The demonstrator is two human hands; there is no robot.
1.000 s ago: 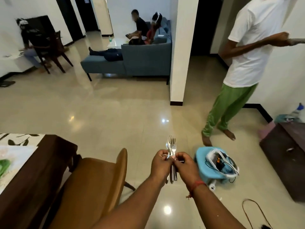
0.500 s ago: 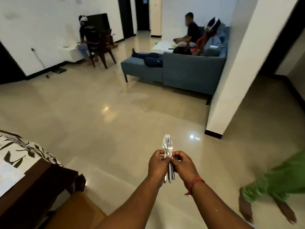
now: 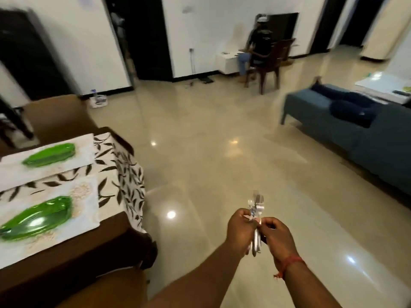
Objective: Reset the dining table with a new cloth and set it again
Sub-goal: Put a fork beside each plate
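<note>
A bundle of metal forks [image 3: 256,205] stands upright, tines up, in front of me over the floor. My left hand [image 3: 240,230] grips the handles from the left and my right hand [image 3: 275,235] pinches them from the right. The dark wooden dining table [image 3: 73,254] is at the lower left, covered by a white cloth with dark leaf print [image 3: 124,165]. On it lie two pale placemats, each with a green leaf-shaped plate: one near [image 3: 37,216], one farther back [image 3: 50,154]. The picture is motion-blurred.
A tan chair back [image 3: 57,116] stands beyond the table and another chair [image 3: 106,290] sits below it. A blue sofa [image 3: 355,134] fills the right side. A person sits on a wooden chair [image 3: 262,56] at the far wall. Glossy floor lies between.
My view has swung left: the table with its cloth and green plates has come into sight, and the pillar and the standing person have left the frame. Both hands still hold the forks.
</note>
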